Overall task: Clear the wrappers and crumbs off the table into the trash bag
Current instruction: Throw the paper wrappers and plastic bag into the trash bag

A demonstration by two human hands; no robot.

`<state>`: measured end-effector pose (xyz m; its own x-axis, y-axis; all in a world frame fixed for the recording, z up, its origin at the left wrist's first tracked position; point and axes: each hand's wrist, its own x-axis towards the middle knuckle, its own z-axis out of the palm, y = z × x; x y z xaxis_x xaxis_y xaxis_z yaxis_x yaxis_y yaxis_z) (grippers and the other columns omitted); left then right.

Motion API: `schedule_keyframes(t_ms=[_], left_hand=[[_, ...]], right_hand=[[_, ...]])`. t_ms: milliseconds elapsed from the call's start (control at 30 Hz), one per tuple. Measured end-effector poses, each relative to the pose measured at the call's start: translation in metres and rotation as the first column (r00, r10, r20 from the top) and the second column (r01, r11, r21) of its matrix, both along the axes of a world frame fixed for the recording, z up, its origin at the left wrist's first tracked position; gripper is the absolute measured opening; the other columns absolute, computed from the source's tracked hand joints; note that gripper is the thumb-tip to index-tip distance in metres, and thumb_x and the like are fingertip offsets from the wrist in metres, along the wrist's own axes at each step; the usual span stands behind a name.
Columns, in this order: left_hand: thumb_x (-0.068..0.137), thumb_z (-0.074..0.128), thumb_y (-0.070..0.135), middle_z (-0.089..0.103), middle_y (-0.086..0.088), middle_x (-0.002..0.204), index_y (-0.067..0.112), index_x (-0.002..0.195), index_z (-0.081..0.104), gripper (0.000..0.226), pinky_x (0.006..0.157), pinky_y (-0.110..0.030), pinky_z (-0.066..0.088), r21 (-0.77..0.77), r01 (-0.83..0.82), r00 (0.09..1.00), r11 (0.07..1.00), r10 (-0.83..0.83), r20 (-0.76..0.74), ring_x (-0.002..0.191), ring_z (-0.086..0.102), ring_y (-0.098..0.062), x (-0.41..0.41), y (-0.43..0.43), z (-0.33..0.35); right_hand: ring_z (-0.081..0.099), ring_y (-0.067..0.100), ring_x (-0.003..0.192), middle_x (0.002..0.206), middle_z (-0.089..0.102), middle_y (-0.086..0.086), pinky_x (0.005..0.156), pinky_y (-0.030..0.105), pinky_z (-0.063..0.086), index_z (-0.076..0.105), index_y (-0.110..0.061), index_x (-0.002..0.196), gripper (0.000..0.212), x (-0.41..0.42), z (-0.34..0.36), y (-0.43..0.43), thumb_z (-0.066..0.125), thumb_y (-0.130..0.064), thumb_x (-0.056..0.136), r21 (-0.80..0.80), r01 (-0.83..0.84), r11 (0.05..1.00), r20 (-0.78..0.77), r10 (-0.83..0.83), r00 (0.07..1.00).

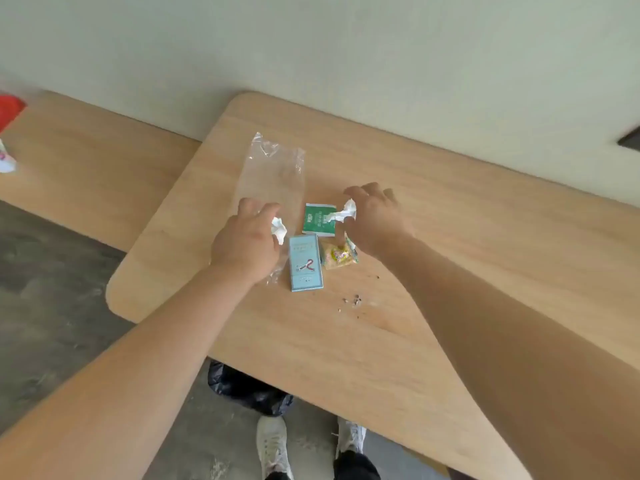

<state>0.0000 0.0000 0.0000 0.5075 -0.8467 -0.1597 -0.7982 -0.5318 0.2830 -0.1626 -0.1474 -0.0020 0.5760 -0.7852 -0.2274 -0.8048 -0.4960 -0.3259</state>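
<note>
On the wooden table lie a clear plastic wrapper, a green packet, a light blue packet and a yellow snack wrapper. My left hand rests on the clear wrapper's near end and grips a crumpled white tissue. My right hand pinches another crumpled white tissue over the green packet. Brown crumbs are scattered nearer to me. A black trash bag lies on the floor under the table's front edge.
A lower wooden surface extends to the left, with a red item and a white item at its far left edge. A pale wall stands behind. My white shoes are on the grey floor below.
</note>
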Motion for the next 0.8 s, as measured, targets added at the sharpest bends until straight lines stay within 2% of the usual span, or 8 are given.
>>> schedule_keyframes(t_ms=[100, 200, 367, 500, 567, 667, 733, 800], left_hand=[[0.093, 0.059, 0.011, 0.046, -0.011, 0.143, 0.024, 0.142, 0.055, 0.052, 0.081, -0.042, 0.052, 0.099, -0.022, 0.999, 0.995, 0.018, 0.041, 0.109, 0.064, -0.040, 0.005, -0.012, -0.026], [0.091, 0.061, 0.008, 0.055, -0.013, 0.128, 0.017, 0.123, 0.066, 0.033, 0.074, -0.042, 0.052, 0.048, -0.021, 0.999, 0.999, 0.020, 0.032, 0.098, 0.064, -0.040, 0.004, -0.015, -0.044], [0.088, 0.063, 0.010, 0.064, -0.010, 0.103, 0.009, 0.105, 0.067, 0.017, 0.065, -0.042, 0.049, -0.183, -0.037, 0.998, 0.982, 0.044, 0.034, 0.088, 0.063, -0.034, -0.001, -0.008, -0.038], [0.085, 0.064, 0.012, 0.069, -0.006, 0.095, 0.010, 0.103, 0.067, 0.018, 0.064, -0.038, 0.050, -0.345, -0.085, 0.991, 0.935, 0.116, 0.071, 0.082, 0.065, -0.032, -0.005, 0.012, -0.029], [0.088, 0.060, 0.013, 0.069, -0.002, 0.096, 0.013, 0.106, 0.067, 0.020, 0.068, -0.041, 0.053, -0.374, -0.143, 0.987, 0.916, 0.160, 0.014, 0.085, 0.064, -0.029, -0.011, 0.018, -0.025], [0.093, 0.055, 0.018, 0.065, 0.002, 0.091, 0.016, 0.105, 0.064, 0.015, 0.068, -0.042, 0.051, -0.374, -0.207, 0.978, 0.904, 0.193, -0.076, 0.080, 0.058, -0.023, -0.018, 0.022, -0.024], [0.096, 0.053, 0.020, 0.060, 0.008, 0.086, 0.017, 0.104, 0.062, 0.013, 0.066, -0.032, 0.046, -0.363, -0.287, 0.955, 0.886, 0.237, -0.178, 0.076, 0.053, -0.017, -0.023, 0.020, -0.023], [0.098, 0.053, 0.023, 0.053, 0.012, 0.073, 0.019, 0.103, 0.061, 0.010, 0.061, -0.015, 0.037, -0.342, -0.410, 0.900, 0.846, 0.314, -0.301, 0.066, 0.050, -0.009, -0.030, 0.020, -0.014]], right_hand=[[0.051, 0.035, 0.118, 0.130, 0.055, 0.009, 0.105, 0.044, 0.037, 0.059, -0.025, 0.130, 0.047, 0.021, -0.023, -0.012, 0.067, -0.021, 0.084, -0.094, -0.106, 0.990, -0.204, 0.085, 0.975], [0.055, 0.034, 0.108, 0.120, 0.056, 0.010, 0.089, 0.040, 0.039, 0.064, -0.017, 0.120, 0.039, 0.031, -0.033, -0.019, 0.072, -0.020, 0.081, -0.155, -0.210, 0.965, -0.277, 0.162, 0.947], [0.059, 0.040, 0.101, 0.110, 0.065, 0.018, 0.077, 0.038, 0.037, 0.069, -0.003, 0.113, 0.024, 0.033, -0.021, -0.033, 0.051, -0.007, 0.096, -0.283, -0.206, 0.937, 0.006, 0.216, 0.976], [0.057, 0.034, 0.109, 0.118, 0.063, 0.013, 0.086, 0.038, 0.044, 0.056, -0.008, 0.127, 0.033, 0.047, -0.021, -0.024, 0.051, -0.022, 0.098, -0.151, -0.379, 0.913, -0.190, 0.350, 0.917], [0.056, 0.032, 0.109, 0.116, 0.062, 0.010, 0.087, 0.038, 0.044, 0.054, -0.010, 0.126, 0.046, 0.057, -0.026, -0.019, 0.062, -0.040, 0.092, -0.085, -0.398, 0.913, -0.276, 0.363, 0.890], [0.053, 0.029, 0.104, 0.104, 0.056, 0.007, 0.085, 0.037, 0.040, 0.060, -0.012, 0.119, 0.045, 0.067, -0.026, -0.018, 0.066, -0.043, 0.088, -0.066, -0.421, 0.905, -0.337, 0.377, 0.863], [0.055, 0.030, 0.111, 0.107, 0.058, 0.008, 0.090, 0.039, 0.043, 0.063, -0.014, 0.117, 0.037, 0.066, -0.019, -0.018, 0.063, -0.038, 0.090, -0.035, -0.421, 0.906, -0.322, 0.389, 0.863], [0.058, 0.034, 0.111, 0.104, 0.060, 0.009, 0.084, 0.037, 0.045, 0.062, -0.015, 0.106, 0.022, 0.059, -0.005, -0.013, 0.061, -0.031, 0.091, 0.014, -0.391, 0.920, -0.212, 0.385, 0.898]])
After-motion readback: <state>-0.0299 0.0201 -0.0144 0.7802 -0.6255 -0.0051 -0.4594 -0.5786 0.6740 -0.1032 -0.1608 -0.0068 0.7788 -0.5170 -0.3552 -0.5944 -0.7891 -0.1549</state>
